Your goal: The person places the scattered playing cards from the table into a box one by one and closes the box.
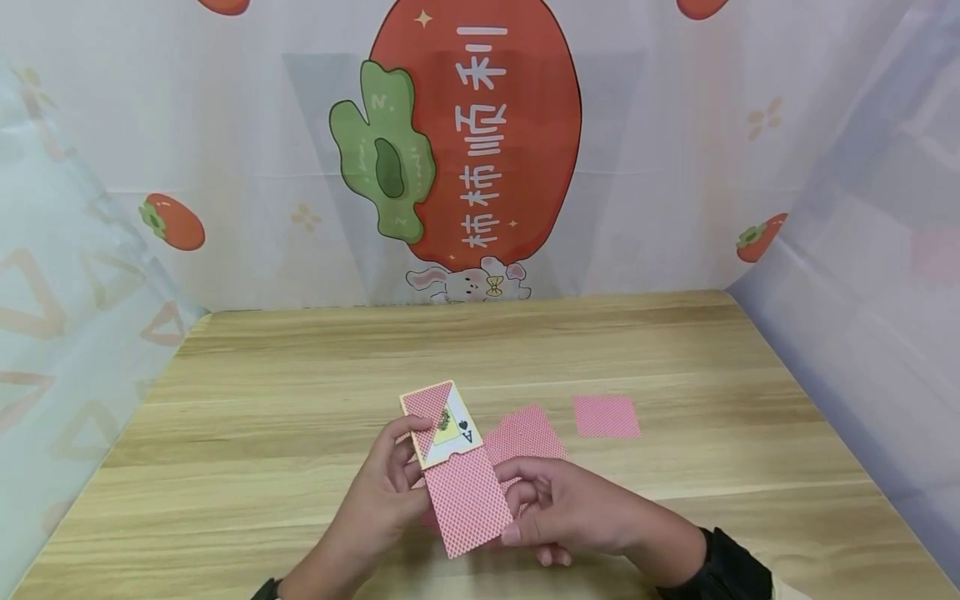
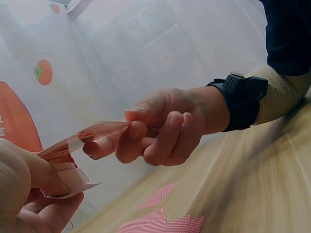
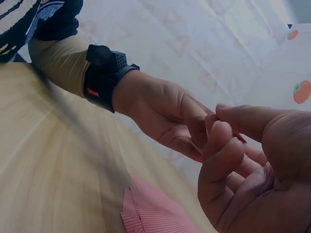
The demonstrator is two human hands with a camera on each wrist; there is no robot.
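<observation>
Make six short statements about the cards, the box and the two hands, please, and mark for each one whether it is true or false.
1. The left hand holds the card box. True.
2. The right hand pinches the patterned card at the opening of the card box. True.
3. The right hand rests flat on the table. False: it is raised above the table.
4. A lone card lies apart from the overlapping cards. True.
5. The lone card lies face up. False: its patterned back is up.
6. The card box shows an ace of hearts. False: the sign by the A is a black spade.
</observation>
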